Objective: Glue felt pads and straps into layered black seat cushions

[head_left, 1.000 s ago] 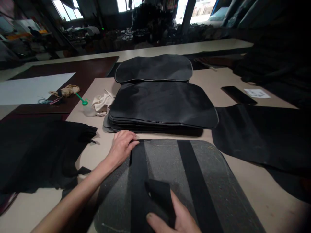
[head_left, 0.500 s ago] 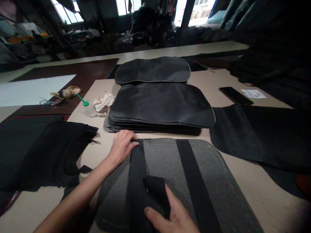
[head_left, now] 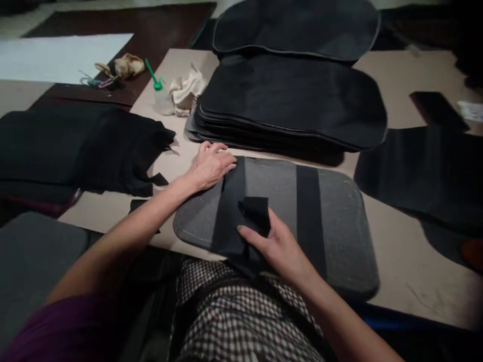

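Observation:
A grey rounded panel (head_left: pixel 271 183) lies on the table in front of me, crossed by two black strips. My left hand (head_left: pixel 212 165) rests with its fingers spread at the top end of the left strip (head_left: pixel 231 201), on the panel's far left edge. In my right hand (head_left: pixel 269 236) is a folded black piece (head_left: pixel 257 210), gripped between thumb and fingers over the left strip. The right strip (head_left: pixel 311 216) lies flat, with neither hand on it.
Stacked black panels (head_left: pixel 294 100) stand just beyond. Black cloth pieces (head_left: pixel 75 146) lie left, another black sheet (head_left: pixel 422 171) right. A green-nozzled bottle (head_left: pixel 163 100), a crumpled white cloth (head_left: pixel 187 90) and a dark flat object (head_left: pixel 438 109) are on the table (head_left: pixel 407 261).
The view has tilted down, bringing my checked clothing and both forearms into sight. Both hands remain at much the same places on the panel.

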`<state>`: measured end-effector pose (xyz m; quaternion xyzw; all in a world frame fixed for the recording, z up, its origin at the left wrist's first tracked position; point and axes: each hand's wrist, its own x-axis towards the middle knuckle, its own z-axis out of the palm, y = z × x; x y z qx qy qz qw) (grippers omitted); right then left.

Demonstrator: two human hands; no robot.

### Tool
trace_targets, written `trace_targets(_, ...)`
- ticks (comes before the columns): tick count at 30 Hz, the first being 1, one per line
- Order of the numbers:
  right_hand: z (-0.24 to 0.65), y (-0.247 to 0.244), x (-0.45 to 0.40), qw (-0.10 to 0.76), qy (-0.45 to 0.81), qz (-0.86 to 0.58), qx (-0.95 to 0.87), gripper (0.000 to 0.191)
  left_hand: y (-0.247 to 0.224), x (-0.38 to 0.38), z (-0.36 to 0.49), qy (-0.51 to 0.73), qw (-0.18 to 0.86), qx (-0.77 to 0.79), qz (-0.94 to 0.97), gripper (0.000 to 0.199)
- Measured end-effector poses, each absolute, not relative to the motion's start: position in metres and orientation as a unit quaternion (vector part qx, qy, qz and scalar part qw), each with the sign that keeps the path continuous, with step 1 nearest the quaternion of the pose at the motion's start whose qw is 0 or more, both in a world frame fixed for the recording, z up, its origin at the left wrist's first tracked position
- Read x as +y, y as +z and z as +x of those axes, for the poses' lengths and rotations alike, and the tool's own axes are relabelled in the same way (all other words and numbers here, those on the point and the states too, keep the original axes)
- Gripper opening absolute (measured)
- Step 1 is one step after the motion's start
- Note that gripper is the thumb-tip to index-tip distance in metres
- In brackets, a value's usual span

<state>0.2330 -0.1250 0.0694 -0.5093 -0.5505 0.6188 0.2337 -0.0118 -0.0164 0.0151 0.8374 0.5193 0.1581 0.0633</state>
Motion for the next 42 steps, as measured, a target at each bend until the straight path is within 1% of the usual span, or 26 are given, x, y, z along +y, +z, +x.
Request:
trace_targets(6,0.229,0.061,-0.126,0.216,0.566,-0.505,-0.615,0.051,0.012,-0.041,-0.011,0.15,0.066,0.522,0.837,0.042)
trace_targets(11,0.217,0.068,-0.125,0.225,0.579,-0.493,-0.609,0.049,0.01,-0.044,-0.009,0.155,0.057,0.529,0.832,0.04)
trace_targets(15,0.209,0.066,-0.128,0.196,0.509,-0.517,-0.66,0.051,0.012,-0.046,-0.008,0.147,0.061,0.533,0.831,0.04)
trace_targets(17,0.207,0.064,-0.13,0.208,0.505,-0.517,-0.66,0.049,0.011,-0.047,-0.009,0.146,0.059,0.535,0.83,0.041)
trace_targets(20,0.204,0.063,-0.132,0.245,0.548,-0.502,-0.623,0.045,0.008,-0.047,-0.009,0.149,0.054,0.534,0.831,0.041)
trace_targets(22,0.203,0.063,-0.134,0.247,0.545,-0.507,-0.62,0.044,0.006,-0.047,-0.01,0.149,0.054,0.533,0.831,0.042)
trace_targets(24,0.202,0.065,-0.134,0.217,0.505,-0.522,-0.652,0.044,0.005,-0.047,-0.01,0.148,0.056,0.535,0.83,0.042)
trace_targets(26,0.201,0.068,-0.135,0.165,0.45,-0.536,-0.695,0.042,0.005,-0.047,-0.01,0.148,0.059,0.539,0.827,0.043)
trace_targets(28,0.201,0.07,-0.136,0.115,0.405,-0.533,-0.734,0.037,0.005,-0.047,-0.01,0.146,0.061,0.542,0.826,0.043)
trace_targets(31,0.201,0.07,-0.138,0.07,0.355,-0.511,-0.78,0.034,0.006,-0.048,-0.01,0.143,0.061,0.543,0.825,0.043)
trace_targets(33,0.201,0.068,-0.14,0.057,0.336,-0.499,-0.797,0.034,0.007,-0.049,-0.009,0.144,0.061,0.54,0.827,0.044)
trace_targets(37,0.2,0.061,-0.144,0.066,0.322,-0.484,-0.811,0.035,0.008,-0.049,-0.009,0.144,0.07,0.54,0.826,0.048)
trace_targets(42,0.198,0.059,-0.148,0.058,0.318,-0.476,-0.818,0.03,0.008,-0.048,-0.01,0.134,0.074,0.543,0.825,0.051)
